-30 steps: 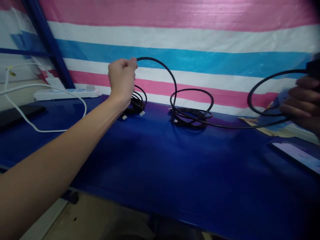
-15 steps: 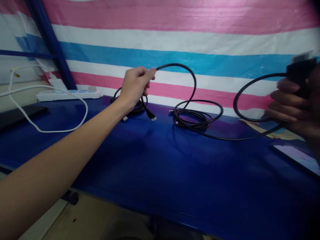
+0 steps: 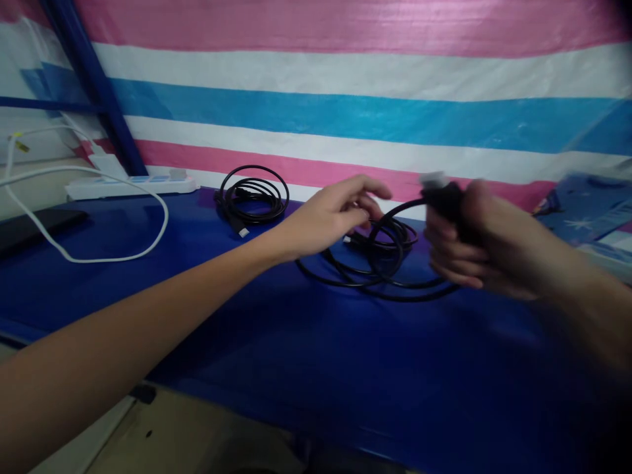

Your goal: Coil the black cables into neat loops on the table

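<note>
A thick black cable [image 3: 340, 285] runs in loose loops over the blue table. My right hand [image 3: 474, 243] grips the cable's black connector [image 3: 442, 201], whose pale metal tip points left; motion smears it. My left hand [image 3: 336, 214] hovers just left of those loops, fingers half bent and thumb apart, with nothing seen in it. Partly behind the held cable lies a coil of black cable [image 3: 402, 230]. Another coiled black cable [image 3: 254, 214] sits by the striped sheet, its metal-tipped plug toward me.
A white power strip [image 3: 133, 187] lies at the back left, with a charger and a white cord [image 3: 165, 224]. Near it is a flat black object [image 3: 44, 227]. A blue printed package [image 3: 587, 210] stands at the right. The blue table [image 3: 345, 368] ends at its front edge.
My left hand has let go of the cable and moved right and down. My right hand has come left with the connector. The raised cable loop has dropped onto the table.
</note>
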Available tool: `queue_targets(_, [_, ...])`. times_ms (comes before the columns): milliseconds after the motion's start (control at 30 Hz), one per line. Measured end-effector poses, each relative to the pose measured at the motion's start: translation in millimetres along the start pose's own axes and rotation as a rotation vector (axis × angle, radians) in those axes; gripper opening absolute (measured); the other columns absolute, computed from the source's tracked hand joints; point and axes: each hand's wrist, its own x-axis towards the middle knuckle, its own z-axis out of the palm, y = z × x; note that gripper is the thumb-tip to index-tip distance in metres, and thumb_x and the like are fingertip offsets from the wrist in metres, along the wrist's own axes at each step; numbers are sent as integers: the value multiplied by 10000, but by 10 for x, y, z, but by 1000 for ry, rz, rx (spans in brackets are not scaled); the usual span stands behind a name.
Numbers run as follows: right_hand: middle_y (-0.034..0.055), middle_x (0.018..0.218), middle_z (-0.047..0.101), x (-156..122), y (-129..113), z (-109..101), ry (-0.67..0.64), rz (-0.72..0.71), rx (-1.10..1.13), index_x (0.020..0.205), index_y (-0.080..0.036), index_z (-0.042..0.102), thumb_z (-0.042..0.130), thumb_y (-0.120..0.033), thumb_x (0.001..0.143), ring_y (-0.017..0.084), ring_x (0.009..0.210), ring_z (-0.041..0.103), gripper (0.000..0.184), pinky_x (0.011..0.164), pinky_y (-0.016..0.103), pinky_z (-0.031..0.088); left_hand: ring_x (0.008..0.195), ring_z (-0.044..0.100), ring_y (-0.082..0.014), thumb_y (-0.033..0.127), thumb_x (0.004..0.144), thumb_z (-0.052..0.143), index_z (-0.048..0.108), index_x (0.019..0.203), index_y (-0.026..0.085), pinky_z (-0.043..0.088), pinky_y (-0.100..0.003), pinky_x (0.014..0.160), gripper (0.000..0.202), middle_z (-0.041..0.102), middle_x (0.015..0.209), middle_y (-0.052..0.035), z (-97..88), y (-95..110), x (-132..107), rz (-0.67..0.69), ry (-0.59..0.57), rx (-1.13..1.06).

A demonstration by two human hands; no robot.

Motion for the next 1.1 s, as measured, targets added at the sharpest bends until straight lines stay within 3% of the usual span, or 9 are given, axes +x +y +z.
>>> queue_targets(100, [-106,416,238,47,65,107,-45,108,-41,626,-196,494,671,-704,700,19,329,170,543,285,139,209,885,625,-108,236,954,393,564,1159,190,480,-223,748,270,668,1038,-24,100,141,-32,2,58,-76])
queue_targets(233, [-86,409,379,77,95,194,-50,174,-46,621,-187,463,797,-609,607,9,308,233,539,286,124,197,984,613,-146,312,911,554,621,1097,172,459,-245,847,242,683,1083,-35,150,304,-79,94,-87,192])
queue_targets(433, [-42,446,481,121,138,207,4,97,-47,636,-166,550,663,-614,773,33,309,340,482,336,178,391,965,629,-162,313,940,497,669,971,178,437,-283,841,221,716,1007,-19,28,238,-32,19,-208,326])
queue_targets(633, [-54,535,516,206,205,270,165,-102,90,876,-204,610,747,-389,773,88,487,523,253,559,228,540,696,580,-107,427,945,464,612,981,165,445,-251,651,303,626,845,-32,-62,0,36,-98,130,81])
queue_targets(733, [-87,481,374,201,194,303,261,-121,139,778,-192,569,755,-280,760,60,430,419,206,555,229,524,656,555,-98,449,930,474,573,990,152,438,-242,618,319,580,823,-35,-72,-37,42,-151,156,-46])
queue_targets(833, [-109,452,270,170,149,328,345,-121,136,750,-198,557,731,-217,750,34,361,210,175,352,185,334,789,581,-153,301,836,611,582,968,177,436,-264,697,183,601,851,-32,-50,26,9,-75,84,151])
queue_targets(900, [-107,444,261,143,105,383,365,-104,127,720,-197,560,736,-161,699,32,355,189,181,316,173,258,918,573,-197,155,779,613,595,967,197,414,-284,769,194,619,909,-39,-11,110,-26,21,128,373])
queue_targets(1000, [-106,417,249,88,45,562,316,-52,201,614,-192,512,736,-130,650,28,334,180,235,295,174,258,1028,552,-232,100,814,514,602,961,201,378,-300,824,199,616,924,-56,60,241,-68,118,198,586])
queue_targets(1100, [-98,390,316,19,34,771,146,-31,285,619,-203,517,729,-170,682,48,311,265,224,342,208,377,874,580,-223,225,906,450,586,1004,203,357,-304,761,169,587,796,-48,77,278,-72,118,158,704])
